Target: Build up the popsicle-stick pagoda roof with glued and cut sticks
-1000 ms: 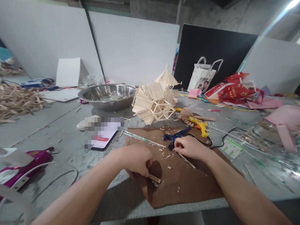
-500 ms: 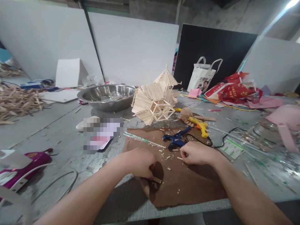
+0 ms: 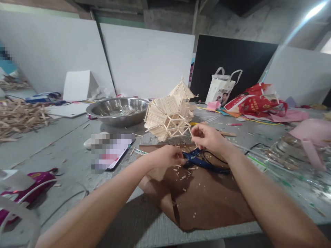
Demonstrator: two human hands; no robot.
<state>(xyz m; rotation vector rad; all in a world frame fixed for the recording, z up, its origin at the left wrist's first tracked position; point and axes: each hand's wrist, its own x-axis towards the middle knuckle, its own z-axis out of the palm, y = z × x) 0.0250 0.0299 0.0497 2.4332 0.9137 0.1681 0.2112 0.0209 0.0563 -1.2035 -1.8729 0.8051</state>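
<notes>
My left hand (image 3: pixel 172 156) is above the brown paper (image 3: pixel 207 206), its fingertips pinched together beside a blue hand tool with long handles (image 3: pixel 207 164). What those fingertips hold, if anything, is too small to make out. Farther up, my right hand (image 3: pixel 208 137) pinches a thin wooden stick (image 3: pixel 196 144), in front of the lower right of a model built from wooden sticks (image 3: pixel 165 119). The model has fan-like panels and an open lattice face. Short stick offcuts (image 3: pixel 184 177) lie scattered on the paper below both hands.
A steel basin (image 3: pixel 113 121) stands left of the model, with a blurred phone (image 3: pixel 117 153) in front. A magenta glue gun (image 3: pixel 36 182) and cables are at left. At right sits a jar with pink cloth (image 3: pixel 287 151). Loose sticks (image 3: pixel 20 117) are piled far left.
Both hands have moved up toward the model, the left also rightward. The blue tool has turned, its handles now pointing right. The paper's near left part has shifted and creased.
</notes>
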